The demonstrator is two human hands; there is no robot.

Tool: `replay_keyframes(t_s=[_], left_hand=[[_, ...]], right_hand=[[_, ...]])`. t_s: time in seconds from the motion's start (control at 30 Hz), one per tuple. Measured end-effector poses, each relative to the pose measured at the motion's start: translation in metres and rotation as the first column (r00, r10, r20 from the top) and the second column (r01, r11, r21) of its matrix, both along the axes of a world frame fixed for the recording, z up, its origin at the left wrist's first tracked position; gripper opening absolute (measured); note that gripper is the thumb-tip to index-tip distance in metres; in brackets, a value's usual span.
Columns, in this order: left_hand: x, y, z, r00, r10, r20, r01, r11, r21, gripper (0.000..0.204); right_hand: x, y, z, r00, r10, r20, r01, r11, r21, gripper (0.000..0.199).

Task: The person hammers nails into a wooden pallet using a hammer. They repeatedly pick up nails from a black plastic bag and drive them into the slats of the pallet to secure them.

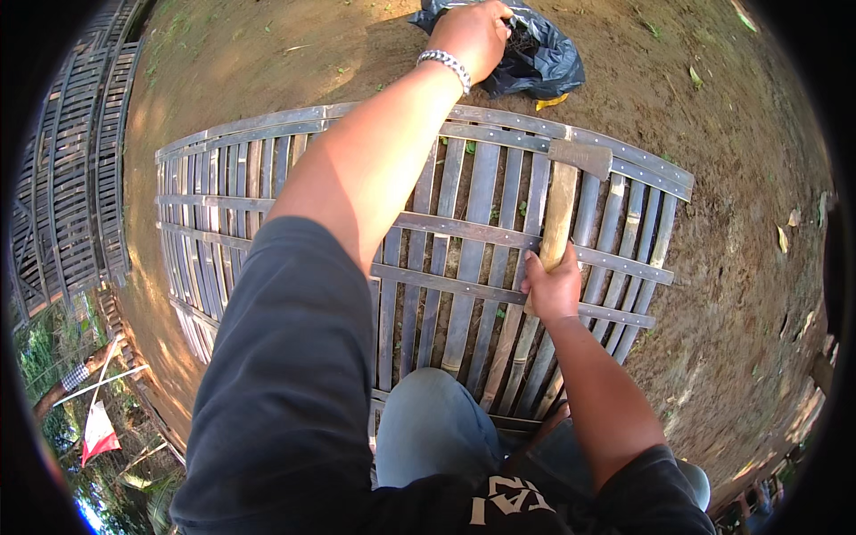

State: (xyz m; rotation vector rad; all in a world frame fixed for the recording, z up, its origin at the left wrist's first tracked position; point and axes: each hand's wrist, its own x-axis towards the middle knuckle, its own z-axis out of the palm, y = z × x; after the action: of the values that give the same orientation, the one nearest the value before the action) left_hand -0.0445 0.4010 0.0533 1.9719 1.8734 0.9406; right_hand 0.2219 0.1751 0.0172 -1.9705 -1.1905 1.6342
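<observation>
My left hand (470,37) is stretched far out to the mouth of a black plastic bag (557,69). Its fingers are curled at the bag's edge; what they hold, if anything, is hidden. Dark, thin pieces (521,45) show inside the bag, too small to name. My right hand (555,287) is wrapped round the wooden handle of a hatchet (560,209), its dark metal head pointing away from me. Beneath the hatchet lies a bamboo slat panel (464,229), with long strips crossed by several rails carrying small shiny dots.
Brown soil (740,294) surrounds the panel, with scattered dry leaves. More dark slatted panels (67,169) stand at the far left. A red and white flag (100,434) hangs at the lower left. My bent knee (435,428) is at the panel's near edge.
</observation>
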Motion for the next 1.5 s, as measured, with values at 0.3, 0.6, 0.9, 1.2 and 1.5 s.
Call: replay_keyframes(t_s=[0.3, 0.6, 0.9, 1.2, 1.5], left_hand=[[-0.031, -0.207, 0.012, 0.887, 0.320, 0.333, -0.346, 0.938, 0.019, 0.014], [0.029, -0.332, -0.052, 0.486, 0.686, 0.542, -0.664, 0.693, -0.281, 0.013], [0.035, -0.351, -0.022, 0.669, 0.648, 0.363, -0.522, 0.758, -0.391, 0.020], [0.039, -0.351, -0.029, 0.612, 0.693, 0.381, -0.623, 0.719, -0.308, 0.014], [0.015, -0.320, -0.057, 0.810, 0.582, 0.072, -0.585, 0.811, 0.019, 0.005]], right_hand=[[-0.007, 0.000, 0.003, 0.998, 0.002, -0.064, -0.003, 1.000, -0.018, 0.030], [-0.005, -0.006, -0.010, 0.995, 0.006, -0.102, -0.004, 1.000, 0.019, 0.035], [0.001, -0.004, -0.017, 0.993, -0.015, -0.114, 0.018, 0.999, 0.031, 0.038], [0.002, -0.005, -0.021, 0.989, -0.023, -0.149, 0.026, 0.999, 0.024, 0.046], [-0.002, -0.006, -0.018, 0.983, -0.007, -0.182, 0.018, 0.998, 0.059, 0.033]])
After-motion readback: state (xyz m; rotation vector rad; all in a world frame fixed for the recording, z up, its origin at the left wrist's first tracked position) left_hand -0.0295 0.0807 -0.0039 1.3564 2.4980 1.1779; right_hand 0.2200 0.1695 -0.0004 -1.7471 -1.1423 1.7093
